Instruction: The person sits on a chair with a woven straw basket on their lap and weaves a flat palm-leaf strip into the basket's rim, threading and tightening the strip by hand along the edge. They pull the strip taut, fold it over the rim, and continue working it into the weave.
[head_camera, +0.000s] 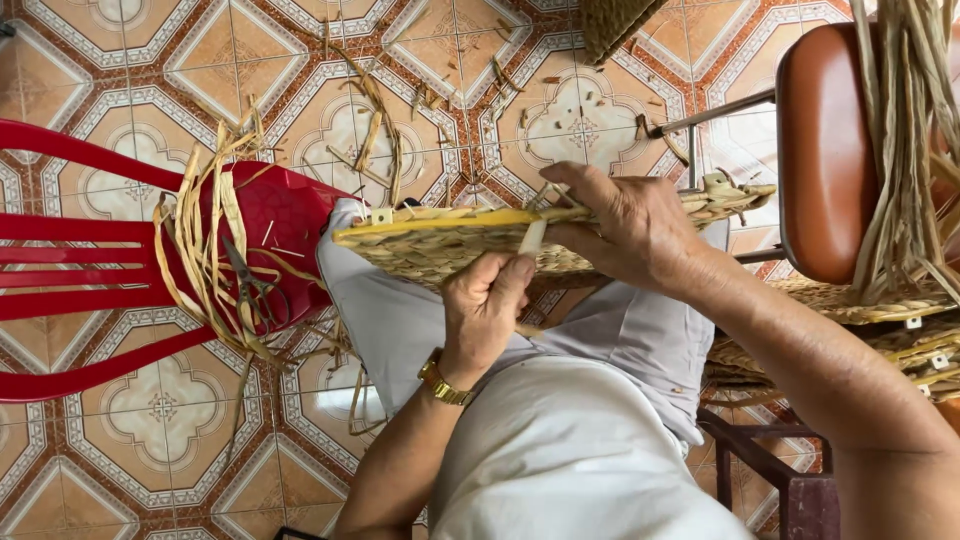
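across the lap — flat woven straw mat (440, 250), yellow-edged — both hands gripping it

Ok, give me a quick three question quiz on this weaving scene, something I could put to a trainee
1. True or false: the left hand wears a gold wristwatch.
2. What lies on the red plastic chair among the loose straw strips? A) scissors B) a hammer C) a cup
3. Which hand rests on top of the woven straw piece on the lap?

Key:
1. True.
2. A, scissors.
3. The right hand; the left grips a pale strip at the near edge.
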